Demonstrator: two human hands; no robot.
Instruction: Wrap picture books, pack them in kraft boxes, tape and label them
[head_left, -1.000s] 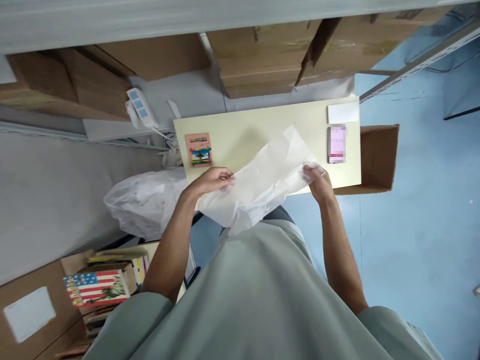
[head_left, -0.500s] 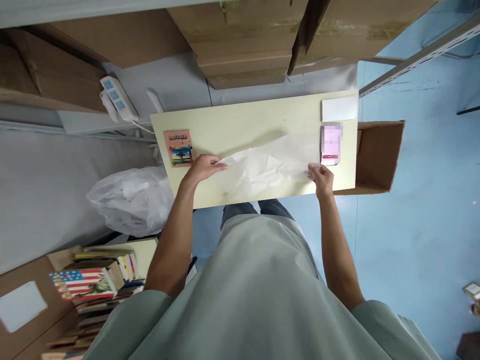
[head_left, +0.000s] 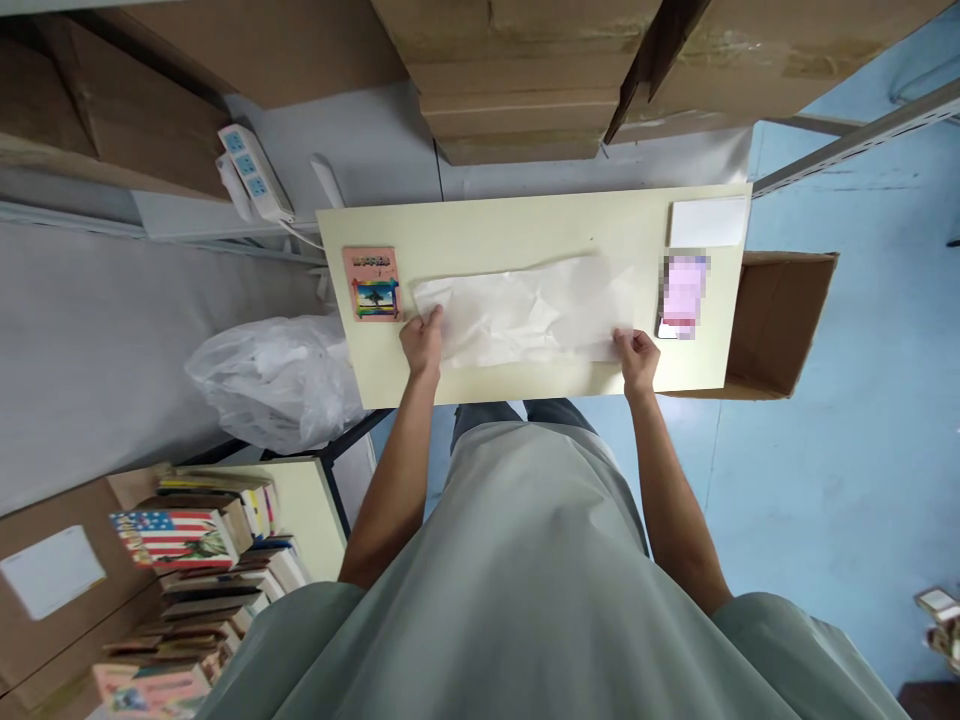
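A thin, whitish, see-through sheet (head_left: pixel 517 315) lies creased across the pale table (head_left: pixel 480 230). At its left end, my left hand (head_left: pixel 422 345) is closed on the near edge, thumb on top. My right hand (head_left: pixel 637 358) pinches the near right corner between thumb and fingers. Whether the sheet is paper or plastic film I cannot tell. Left of the sheet lies a small pink book (head_left: pixel 373 284) with a tree picture on its cover. To the right of my right hand is a phone (head_left: pixel 682 295) with a blurred pink screen.
Behind the phone lies a white pad (head_left: pixel 709 221). An open cardboard box (head_left: pixel 780 325) stands beyond the table's right edge. At left are a power strip (head_left: pixel 255 173), a clear plastic bag (head_left: pixel 277 380) and several books (head_left: pixel 217 570). Cardboard boxes (head_left: pixel 525 90) fill the shelf behind.
My left hand has moved nearer my body and turned, now gripping the sheet's near edge. The sheet's left end lies flatter and wider. My right hand keeps its pinch.
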